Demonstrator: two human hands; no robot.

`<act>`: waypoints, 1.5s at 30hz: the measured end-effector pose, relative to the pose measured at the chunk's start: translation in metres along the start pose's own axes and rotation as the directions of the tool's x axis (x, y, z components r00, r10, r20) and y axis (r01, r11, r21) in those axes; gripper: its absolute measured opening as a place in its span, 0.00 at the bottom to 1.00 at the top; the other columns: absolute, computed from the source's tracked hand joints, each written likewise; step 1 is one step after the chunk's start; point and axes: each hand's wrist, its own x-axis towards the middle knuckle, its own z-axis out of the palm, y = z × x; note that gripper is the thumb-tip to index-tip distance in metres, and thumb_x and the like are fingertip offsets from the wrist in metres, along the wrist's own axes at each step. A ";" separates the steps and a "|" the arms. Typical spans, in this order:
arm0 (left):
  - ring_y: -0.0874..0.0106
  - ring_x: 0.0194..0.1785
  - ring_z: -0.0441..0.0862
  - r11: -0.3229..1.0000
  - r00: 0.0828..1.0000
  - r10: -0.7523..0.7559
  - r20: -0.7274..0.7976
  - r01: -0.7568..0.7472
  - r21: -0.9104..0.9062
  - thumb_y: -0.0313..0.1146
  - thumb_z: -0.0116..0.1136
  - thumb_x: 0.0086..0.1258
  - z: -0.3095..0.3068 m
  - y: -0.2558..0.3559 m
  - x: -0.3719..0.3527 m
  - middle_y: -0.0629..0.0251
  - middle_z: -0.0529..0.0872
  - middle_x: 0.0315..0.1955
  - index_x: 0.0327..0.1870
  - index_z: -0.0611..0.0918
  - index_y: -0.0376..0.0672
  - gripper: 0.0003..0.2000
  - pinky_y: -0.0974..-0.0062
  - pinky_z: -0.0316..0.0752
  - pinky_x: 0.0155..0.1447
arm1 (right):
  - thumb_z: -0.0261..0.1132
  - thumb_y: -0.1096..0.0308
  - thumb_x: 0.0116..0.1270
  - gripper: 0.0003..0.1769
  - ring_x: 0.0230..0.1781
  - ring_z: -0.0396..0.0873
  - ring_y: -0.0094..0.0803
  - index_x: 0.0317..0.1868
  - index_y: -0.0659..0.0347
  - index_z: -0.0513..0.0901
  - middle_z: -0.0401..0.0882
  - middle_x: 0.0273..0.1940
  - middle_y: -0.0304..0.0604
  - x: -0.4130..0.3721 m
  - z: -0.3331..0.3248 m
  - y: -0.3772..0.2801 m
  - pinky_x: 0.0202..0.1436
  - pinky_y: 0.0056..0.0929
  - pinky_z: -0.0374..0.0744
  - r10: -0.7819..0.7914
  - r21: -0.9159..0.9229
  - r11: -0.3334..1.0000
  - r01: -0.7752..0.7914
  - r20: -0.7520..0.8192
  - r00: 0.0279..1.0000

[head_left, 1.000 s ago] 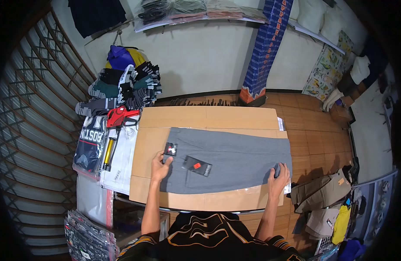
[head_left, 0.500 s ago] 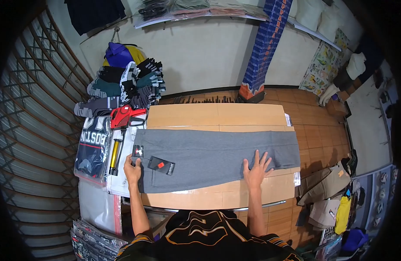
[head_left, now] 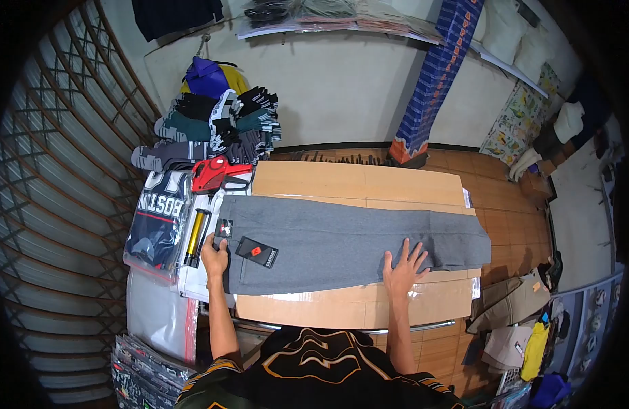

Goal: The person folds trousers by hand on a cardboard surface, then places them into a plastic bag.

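Note:
Folded grey trousers (head_left: 328,238) lie lengthwise across the cardboard, with the waist end to the left. A black hang tag (head_left: 258,252) rests on the cloth, and a small dark label (head_left: 224,228) shows at the waist. My left hand (head_left: 215,258) is closed on the waist edge of the trousers, thumb on top and the other fingers partly hidden. Toward the leg end, my right hand (head_left: 401,273) presses down flat with fingers spread, near the fabric's lower edge.
Flat cardboard (head_left: 355,180) covers the table. To its left are a red tape dispenser (head_left: 214,174), a yellow-and-black tube (head_left: 197,238) and a bagged navy garment (head_left: 157,221). Behind them rises a pile of socks (head_left: 219,126). Clothes (head_left: 508,307) sit at the right.
The camera view has shifted, moving the scene rightward. Against the cardboard, the waist end has moved slightly left with my left hand. My right hand has slid left along the cloth.

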 end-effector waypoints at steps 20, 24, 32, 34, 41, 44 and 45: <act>0.42 0.56 0.83 0.983 0.991 0.034 -0.133 -0.009 0.183 0.30 0.67 0.66 -0.010 0.003 -0.003 0.38 0.85 0.51 0.60 0.81 0.33 0.21 0.55 0.75 0.61 | 0.58 0.41 0.71 0.42 0.83 0.39 0.61 0.80 0.51 0.63 0.45 0.83 0.58 -0.010 0.005 -0.014 0.75 0.78 0.39 -0.012 -0.027 1.000 0.013 0.029 1.000; 0.42 0.56 0.82 0.974 0.989 0.039 -0.141 -0.007 0.226 0.31 0.66 0.67 -0.008 -0.003 0.000 0.37 0.85 0.51 0.61 0.81 0.32 0.22 0.55 0.75 0.61 | 0.58 0.41 0.71 0.42 0.83 0.39 0.61 0.80 0.51 0.62 0.45 0.83 0.58 -0.013 0.004 -0.014 0.76 0.77 0.39 -0.024 -0.023 0.999 0.025 0.044 0.999; 0.42 0.56 0.82 0.973 0.986 0.038 -0.161 0.000 0.230 0.30 0.65 0.67 -0.008 0.004 -0.002 0.36 0.85 0.52 0.61 0.80 0.30 0.23 0.55 0.75 0.62 | 0.58 0.42 0.71 0.42 0.83 0.39 0.63 0.80 0.52 0.63 0.46 0.82 0.60 -0.016 0.003 -0.013 0.75 0.78 0.40 -0.052 -0.005 0.999 0.052 0.046 0.998; 0.43 0.56 0.83 0.969 0.984 0.047 -0.173 -0.003 0.246 0.30 0.66 0.67 -0.008 0.006 -0.003 0.36 0.85 0.52 0.61 0.80 0.30 0.23 0.55 0.75 0.62 | 0.58 0.41 0.71 0.42 0.83 0.39 0.63 0.79 0.52 0.63 0.46 0.82 0.61 -0.017 0.004 -0.012 0.75 0.79 0.39 -0.073 0.014 0.997 0.072 0.034 0.997; 0.43 0.57 0.77 0.927 0.940 0.210 -0.269 -0.104 0.361 0.26 0.66 0.65 -0.006 0.023 -0.021 0.42 0.81 0.52 0.64 0.75 0.30 0.25 0.52 0.73 0.61 | 0.67 0.57 0.70 0.38 0.77 0.59 0.58 0.74 0.67 0.67 0.62 0.75 0.62 -0.017 -0.016 0.032 0.78 0.58 0.56 -0.126 0.447 0.871 0.204 -0.198 0.972; 0.43 0.57 0.77 0.920 0.896 0.355 -0.268 -0.285 0.267 0.26 0.65 0.65 0.001 0.072 -0.049 0.42 0.81 0.53 0.62 0.76 0.30 0.24 0.52 0.72 0.63 | 0.68 0.69 0.69 0.31 0.69 0.70 0.56 0.69 0.74 0.71 0.71 0.68 0.65 -0.011 -0.043 0.069 0.71 0.46 0.70 0.173 0.586 0.808 0.060 -0.333 0.927; 0.43 0.57 0.77 0.909 0.885 0.406 -0.228 -0.365 0.200 0.26 0.65 0.65 0.011 0.088 -0.059 0.42 0.81 0.53 0.62 0.76 0.30 0.23 0.52 0.71 0.63 | 0.68 0.69 0.69 0.31 0.69 0.70 0.56 0.69 0.74 0.71 0.71 0.68 0.65 -0.006 -0.047 0.087 0.71 0.46 0.70 0.182 0.583 0.811 0.052 -0.336 0.924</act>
